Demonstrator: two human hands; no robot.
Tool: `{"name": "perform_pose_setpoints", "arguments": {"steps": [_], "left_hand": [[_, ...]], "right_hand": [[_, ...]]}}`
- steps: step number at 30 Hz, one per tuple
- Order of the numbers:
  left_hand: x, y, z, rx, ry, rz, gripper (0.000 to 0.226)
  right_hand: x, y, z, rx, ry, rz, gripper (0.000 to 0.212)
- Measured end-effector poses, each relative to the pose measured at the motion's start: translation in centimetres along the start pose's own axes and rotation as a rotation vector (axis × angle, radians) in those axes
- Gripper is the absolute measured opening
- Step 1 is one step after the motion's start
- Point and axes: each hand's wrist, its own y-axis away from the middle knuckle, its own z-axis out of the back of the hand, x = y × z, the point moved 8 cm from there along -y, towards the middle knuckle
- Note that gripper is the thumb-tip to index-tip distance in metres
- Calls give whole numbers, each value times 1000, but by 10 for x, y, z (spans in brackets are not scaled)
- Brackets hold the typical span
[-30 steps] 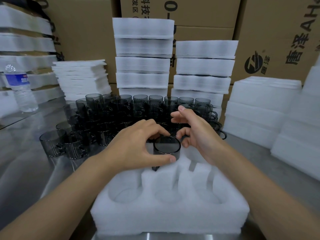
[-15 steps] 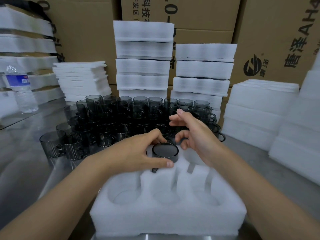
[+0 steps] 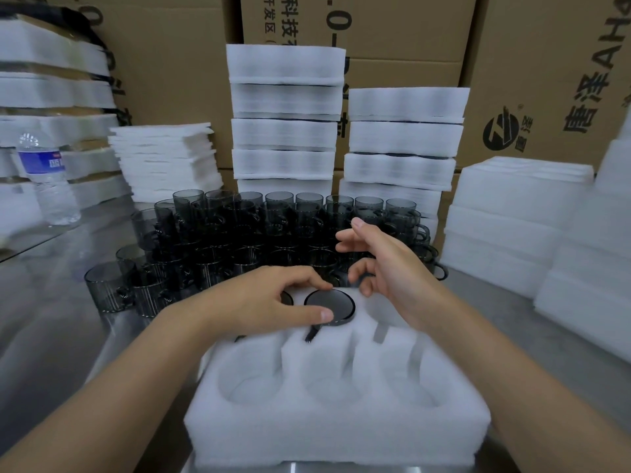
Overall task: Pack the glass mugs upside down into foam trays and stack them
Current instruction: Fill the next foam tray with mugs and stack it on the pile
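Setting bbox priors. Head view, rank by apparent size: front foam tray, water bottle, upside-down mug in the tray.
1. Front foam tray, largest by far.
2. Water bottle.
3. Upside-down mug, only its base and a bit of handle showing.
The bottle stands farther back than the mug, so this ranks apparent size only.

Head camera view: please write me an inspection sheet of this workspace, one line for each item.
Surface: shiny metal table.
Job's things: foam tray in front; one upside-down mug sits in its back middle cavity; a second dark rim shows beside it, mostly hidden under the left hand; the three front cavities are empty; loose mugs are crowded behind the tray.
Clutter: water bottle at far left.
Hands: left hand pinches the upside-down mug by its base; right hand hovers beside it, holding nothing.
Cables: nothing seen.
Surroundings: foam tray stacks, foam sheets, cardboard boxes.
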Motion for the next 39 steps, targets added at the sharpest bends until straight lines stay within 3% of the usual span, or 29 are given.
{"name": "perform_pose_setpoints", "arguments": {"steps": [5,11,16,19,23,26,29,32,36,39], "left_hand": [[1,0,0,-3,-8,-3,32],[1,0,1,-35,-21,-12,39],[-1,2,1,-50,-81,-5,43],[-2,3,14,-184,-227,24,50],[9,17,58,-560,-562,270,57],[42,28,74,-453,-763,593,54],[68,43,89,-386,-734,779,62],[100,59,114,-398,-629,902,65],[135,79,138,-417,-549,986,44],[147,84,133,-339,-544,1005,29]], "right_hand": [[0,-1,0,-8,-10,17,28],[9,-1,28,-265,50,118,25],[5,-1,29,-275,34,83,27],[5,-2,28,-275,31,86,28],[4,-3,28,-266,34,80,28],[4,-3,28,-266,41,80,29],[5,-3,28,-265,38,76,29],[4,-2,28,-263,32,71,29],[4,-3,27,-256,35,76,30],[4,-3,26,-253,29,70,30]]}}
